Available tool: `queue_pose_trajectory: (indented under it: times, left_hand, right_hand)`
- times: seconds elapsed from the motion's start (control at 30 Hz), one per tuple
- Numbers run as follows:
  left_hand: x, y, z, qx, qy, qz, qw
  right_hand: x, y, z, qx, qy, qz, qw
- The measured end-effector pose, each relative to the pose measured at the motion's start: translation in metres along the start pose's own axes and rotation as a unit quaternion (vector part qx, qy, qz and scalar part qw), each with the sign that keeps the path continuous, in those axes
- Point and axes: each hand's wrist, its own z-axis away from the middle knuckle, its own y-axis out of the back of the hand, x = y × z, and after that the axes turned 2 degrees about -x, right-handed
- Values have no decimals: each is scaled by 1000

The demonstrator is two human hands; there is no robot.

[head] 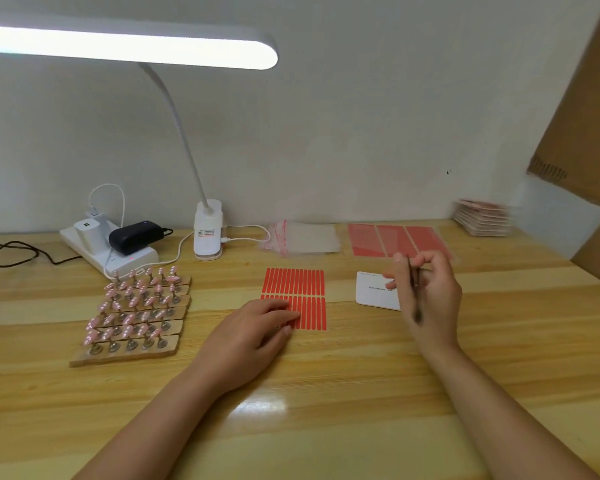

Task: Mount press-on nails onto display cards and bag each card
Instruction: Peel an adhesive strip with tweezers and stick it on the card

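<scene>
A sheet of red adhesive strips [298, 284] lies in the middle of the wooden desk [326, 410]. My left hand [257, 329] rests flat on its lower left corner, fingers straight. My right hand [426, 296] is raised above the desk and holds thin dark tweezers [414, 299] between its fingers. Behind that hand lies a white display card [373, 292] with small print. Pink press-on nails on pins stand in wooden holder blocks [136, 317] at the left. Clear bags with red seals [302, 239] lie at the back.
More red strip sheets [395, 239] lie at the back right, with a stack of cards [482, 218] in the corner. A clip lamp [207, 230], a power strip with chargers [111, 244] and cables occupy the back left. Brown cardboard [586, 116] leans at the right.
</scene>
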Motion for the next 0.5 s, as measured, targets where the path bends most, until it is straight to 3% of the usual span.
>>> queue_pose_trajectory:
  times: [0.23,0.4,0.5]
  left_hand:
    - [0,1,1,-2,4,5,1000]
    - [0,1,0,-5,8,7,1000]
    - [0,1,-1,-7,7,4,1000]
  right_hand:
    - [8,5,4,-128,40,126,983]
    - [20,6,2,-201,74,342,915]
    - [21,5,1,-206,32,366,907]
